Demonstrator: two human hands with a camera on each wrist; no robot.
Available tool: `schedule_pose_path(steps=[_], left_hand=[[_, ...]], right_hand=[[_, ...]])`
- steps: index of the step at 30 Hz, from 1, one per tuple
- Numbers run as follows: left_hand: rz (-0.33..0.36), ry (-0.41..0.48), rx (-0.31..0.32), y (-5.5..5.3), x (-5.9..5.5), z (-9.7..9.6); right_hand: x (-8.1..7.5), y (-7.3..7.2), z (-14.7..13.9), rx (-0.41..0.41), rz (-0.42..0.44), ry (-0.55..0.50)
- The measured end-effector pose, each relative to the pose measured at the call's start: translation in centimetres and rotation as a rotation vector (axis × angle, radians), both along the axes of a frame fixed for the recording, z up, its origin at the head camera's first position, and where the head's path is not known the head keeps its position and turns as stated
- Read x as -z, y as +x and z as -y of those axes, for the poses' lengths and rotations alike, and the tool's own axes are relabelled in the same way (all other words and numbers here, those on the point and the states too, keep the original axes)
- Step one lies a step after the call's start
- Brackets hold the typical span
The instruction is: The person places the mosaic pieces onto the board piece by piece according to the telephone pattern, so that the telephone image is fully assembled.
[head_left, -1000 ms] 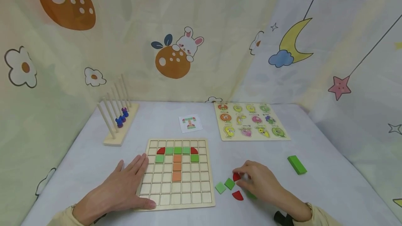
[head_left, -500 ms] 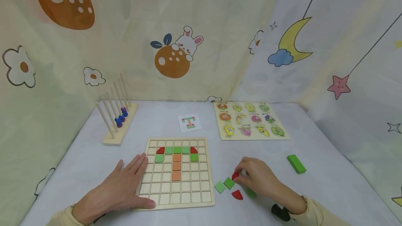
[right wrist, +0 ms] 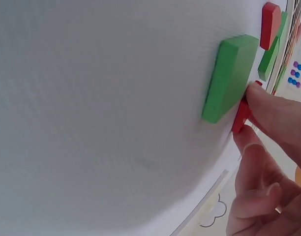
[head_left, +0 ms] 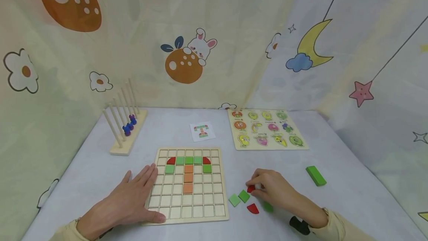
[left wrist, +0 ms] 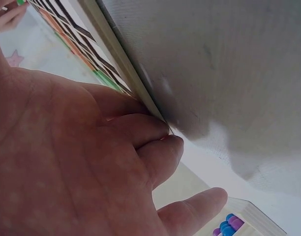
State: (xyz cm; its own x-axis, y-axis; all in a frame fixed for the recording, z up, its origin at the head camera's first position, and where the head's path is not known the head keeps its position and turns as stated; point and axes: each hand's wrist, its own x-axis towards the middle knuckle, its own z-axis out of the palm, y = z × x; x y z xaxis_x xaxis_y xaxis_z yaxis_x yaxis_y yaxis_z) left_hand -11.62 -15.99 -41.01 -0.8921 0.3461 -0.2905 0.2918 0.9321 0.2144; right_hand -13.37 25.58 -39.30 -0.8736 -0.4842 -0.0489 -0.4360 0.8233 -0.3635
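My left hand rests with straight fingers along the left edge of a wooden grid board, its thumb on the near left corner. On the board, red, green and orange pieces form a T-like shape. To the right of the board, my right hand pinches a red quarter-round piece between thumb and fingers, low at the tabletop. Near it lie a second red quarter-round piece, a light green square, a green square and a green piece partly under the hand.
Behind the board lies a small pattern card. A fruit puzzle board is at the back right, and a wooden peg stand with blue and purple beads at the back left. A green rectangular block lies at the far right.
The right hand's fingers have shifted slightly about the red quarter-round piece, and more of the green piece beneath the hand shows. The left hand keeps its place on the board.
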Motion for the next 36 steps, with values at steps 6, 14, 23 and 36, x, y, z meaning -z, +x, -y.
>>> schedule_pose_path(steps=[6, 14, 23, 36], left_hand=[[0.004, 0.000, -0.001, 0.1, -0.1, 0.0], [-0.015, 0.001, 0.008, 0.0, 0.0, 0.1], [-0.030, 0.005, 0.015, 0.1, 0.3, 0.1], [-0.037, 0.004, 0.010, 0.3, 0.1, 0.1]], right_hand=[[0.1, 0.2, -0.5, -0.015, -0.022, -0.007], [-0.2, -0.5, 0.7, -0.014, -0.072, 0.001], [-1.6, -1.8, 6.9, -0.172, -0.103, -0.064], [-1.5, -3.8, 15.7, -0.406, -0.128, -0.021]])
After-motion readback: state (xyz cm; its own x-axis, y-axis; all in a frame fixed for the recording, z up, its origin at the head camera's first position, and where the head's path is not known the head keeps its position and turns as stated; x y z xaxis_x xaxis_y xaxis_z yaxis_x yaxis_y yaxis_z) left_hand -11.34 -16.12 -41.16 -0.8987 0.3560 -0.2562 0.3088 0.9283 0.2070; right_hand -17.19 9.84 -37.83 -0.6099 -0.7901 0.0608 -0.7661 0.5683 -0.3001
